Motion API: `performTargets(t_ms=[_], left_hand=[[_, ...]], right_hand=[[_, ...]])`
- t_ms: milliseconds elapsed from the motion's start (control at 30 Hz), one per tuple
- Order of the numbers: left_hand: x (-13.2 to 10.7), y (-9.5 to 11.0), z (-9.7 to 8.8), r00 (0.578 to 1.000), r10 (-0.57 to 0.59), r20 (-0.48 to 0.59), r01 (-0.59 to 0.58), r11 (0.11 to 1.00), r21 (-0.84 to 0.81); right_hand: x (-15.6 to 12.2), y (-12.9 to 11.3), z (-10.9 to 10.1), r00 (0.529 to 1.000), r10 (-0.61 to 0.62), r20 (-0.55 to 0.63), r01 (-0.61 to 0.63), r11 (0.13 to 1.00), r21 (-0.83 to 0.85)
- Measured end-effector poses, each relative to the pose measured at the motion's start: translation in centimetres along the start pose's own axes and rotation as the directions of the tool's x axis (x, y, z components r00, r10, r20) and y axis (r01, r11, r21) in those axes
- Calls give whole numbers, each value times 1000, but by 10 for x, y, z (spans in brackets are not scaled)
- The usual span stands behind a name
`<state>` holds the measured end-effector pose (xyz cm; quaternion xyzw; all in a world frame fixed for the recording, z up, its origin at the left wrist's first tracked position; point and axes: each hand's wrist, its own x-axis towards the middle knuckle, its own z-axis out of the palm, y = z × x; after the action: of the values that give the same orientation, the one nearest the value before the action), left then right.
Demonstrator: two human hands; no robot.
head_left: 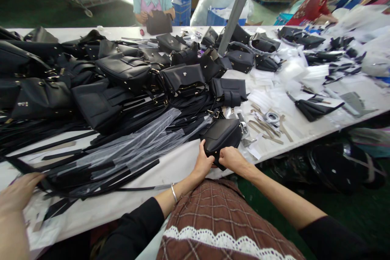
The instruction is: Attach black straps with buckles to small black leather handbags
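A small black handbag (pixel 222 133) rests at the table's front edge, tilted toward me. My left hand (pixel 203 161), with a silver bangle on its wrist, grips the bag's near left corner, thumb on the near edge. My right hand (pixel 233 160) is closed with bent fingers on the near right side of the same bag. Parts of the fingers are hidden beneath and behind the bag. Just beyond it lies another black handbag (pixel 230 89) with a strap and a gold-coloured buckle.
Many black bags (pixel 124 69) are piled on the white table (pixel 179 156). Long black straps (pixel 134 170), some in clear plastic, lie at left. A co-worker's hand (pixel 21 191) touches them. A metal post (pixel 237 12) rises mid-table. Tape rolls (pixel 272 118) lie right. Two people sit across.
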<state>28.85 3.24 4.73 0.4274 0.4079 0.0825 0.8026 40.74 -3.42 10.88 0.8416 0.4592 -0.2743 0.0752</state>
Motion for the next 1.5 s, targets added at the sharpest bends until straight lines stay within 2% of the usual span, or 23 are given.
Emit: performTargets(t_ms=[233,467,600,767,1000,1200,1500], left_hand=[[1,3,0,999,29,-14,-29,1000,-7],[3,11,-2,1000,11,-6,-11,998,-69],[4,15,-2,1000,-8,-8,8,997,-75],[3,18,-2,999,-32,-12,31,996,-82],[4,19,-2,999,-22,-28,19,996,-83],[3,22,-2,999,-40,-32,36,994,-100],[2,25,-1,998,-24,-62,18,994,-105]], right_hand=[[-3,8,8,996,-85,-35,84,996,-16],[-10,28,14,966,-226,-124,237,968,84],[-9,32,12,926,-351,-142,357,934,17],[-2,32,7,864,-498,-68,492,866,-92],[7,35,11,817,-572,-70,563,818,-117],[12,41,19,795,-590,-141,587,807,-63],[16,51,17,754,-623,-208,639,770,10]])
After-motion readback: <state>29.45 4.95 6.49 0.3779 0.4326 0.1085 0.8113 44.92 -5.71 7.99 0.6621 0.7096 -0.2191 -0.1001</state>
